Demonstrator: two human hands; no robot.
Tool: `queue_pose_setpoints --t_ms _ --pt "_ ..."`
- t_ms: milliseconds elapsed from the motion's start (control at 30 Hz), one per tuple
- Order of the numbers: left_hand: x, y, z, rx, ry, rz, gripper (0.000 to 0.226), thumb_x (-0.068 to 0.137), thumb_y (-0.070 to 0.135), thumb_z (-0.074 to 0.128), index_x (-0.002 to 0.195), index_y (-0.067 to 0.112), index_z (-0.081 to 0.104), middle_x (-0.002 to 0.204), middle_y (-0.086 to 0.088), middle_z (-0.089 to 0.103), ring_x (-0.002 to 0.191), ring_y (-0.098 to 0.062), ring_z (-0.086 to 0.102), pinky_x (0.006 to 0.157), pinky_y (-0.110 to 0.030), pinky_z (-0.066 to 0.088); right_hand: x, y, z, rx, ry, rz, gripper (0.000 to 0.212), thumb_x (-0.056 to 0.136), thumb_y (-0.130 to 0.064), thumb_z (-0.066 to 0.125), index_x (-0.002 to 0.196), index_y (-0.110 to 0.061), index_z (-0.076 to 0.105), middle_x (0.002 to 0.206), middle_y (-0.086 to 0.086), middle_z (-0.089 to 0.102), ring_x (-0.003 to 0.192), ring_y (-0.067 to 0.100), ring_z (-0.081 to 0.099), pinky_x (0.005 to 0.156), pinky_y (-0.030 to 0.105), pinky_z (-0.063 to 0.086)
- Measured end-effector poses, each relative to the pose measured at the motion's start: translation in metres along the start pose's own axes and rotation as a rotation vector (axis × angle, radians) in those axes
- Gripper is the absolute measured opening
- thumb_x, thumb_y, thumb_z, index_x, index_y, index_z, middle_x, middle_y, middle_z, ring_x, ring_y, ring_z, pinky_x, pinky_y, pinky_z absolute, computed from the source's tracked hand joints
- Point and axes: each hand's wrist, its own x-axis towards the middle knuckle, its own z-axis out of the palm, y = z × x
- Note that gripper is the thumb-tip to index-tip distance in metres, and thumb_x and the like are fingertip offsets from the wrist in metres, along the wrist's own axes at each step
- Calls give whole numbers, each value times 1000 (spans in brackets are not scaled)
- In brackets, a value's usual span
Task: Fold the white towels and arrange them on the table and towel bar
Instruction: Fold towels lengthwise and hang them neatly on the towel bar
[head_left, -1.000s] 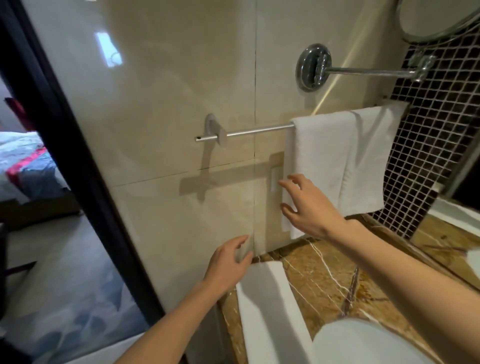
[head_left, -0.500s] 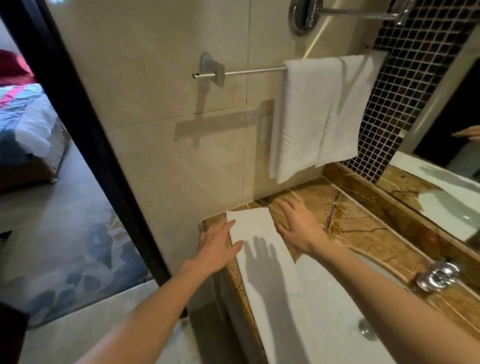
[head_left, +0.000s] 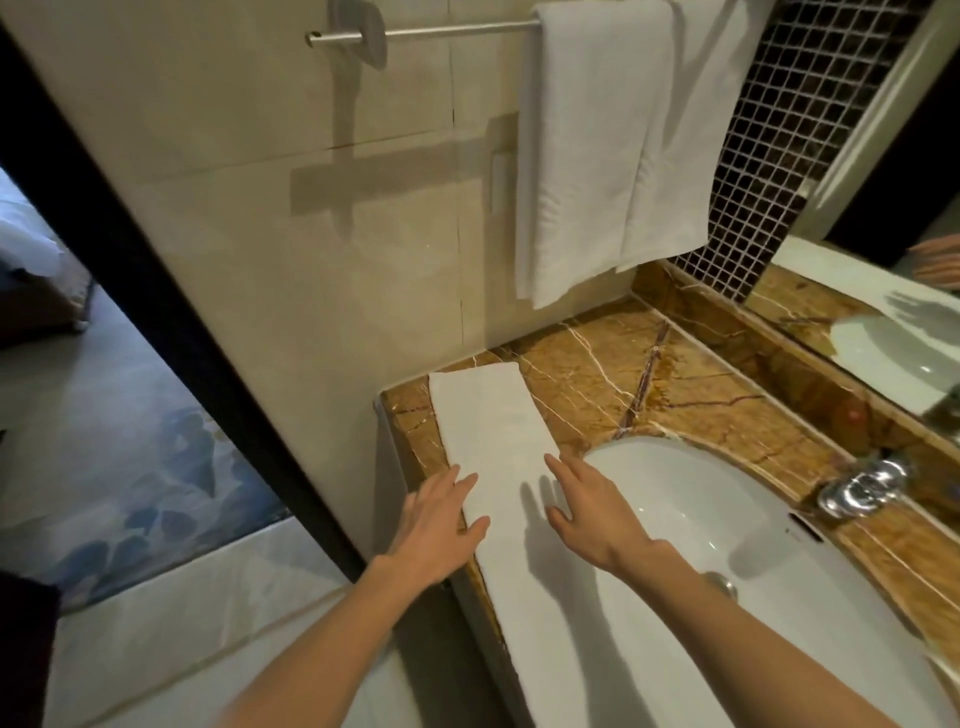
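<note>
A long folded white towel (head_left: 493, 431) lies flat along the left end of the brown marble counter (head_left: 691, 395). My left hand (head_left: 436, 525) rests open on the towel's left edge, fingers spread. On the towel's right edge, beside the basin, my right hand (head_left: 592, 504) lies open, palm down. Two folded white towels (head_left: 597, 145) hang side by side over the metal towel bar (head_left: 447, 32) on the beige wall above.
A white sink basin (head_left: 727, 519) fills the counter to the right, with a chrome tap (head_left: 862, 488) behind it. A mirror (head_left: 883, 322) and dark mosaic tiles (head_left: 795, 114) stand at the back right. A black door frame (head_left: 171, 322) borders the left.
My right hand has left the hanging towel and come down to the counter. Both hands have slid toward me along the flat towel. The view has tilted downward.
</note>
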Motion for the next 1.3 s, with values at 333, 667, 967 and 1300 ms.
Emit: queue_pose_setpoints --t_ms 333,667,967,1300 --pt "-8 12 29 10 -83 -72 63 95 49 42 149 27 20 159 2 12 145 -19 11 118 -47 14 -11 28 43 82 -138 140 53 96 -36 43 145 -21 32 152 13 29 136 33 32 109 38 30" --pt "-4 33 43 -164 -114 -134 63 95 47 45 149 26 22 159 5 8 146 -20 8 118 -44 15 -14 38 58 210 -233 204 45 98 -34 40 140 -20 31 148 13 27 128 37 41 102 44 41" --pt "-8 37 59 -203 -31 -252 60 93 45 49 147 28 28 159 1 4 144 -22 10 114 -35 24 -19 29 65 384 -164 246 44 95 -38 38 137 -27 31 143 8 33 119 28 48 97 40 44" --pt "-6 50 55 -532 85 -349 49 89 5 60 134 18 44 142 1 24 116 -9 44 96 -8 28 -6 23 52 581 -81 426 53 89 -12 50 140 -14 36 133 13 45 124 31 45 102 32 36"
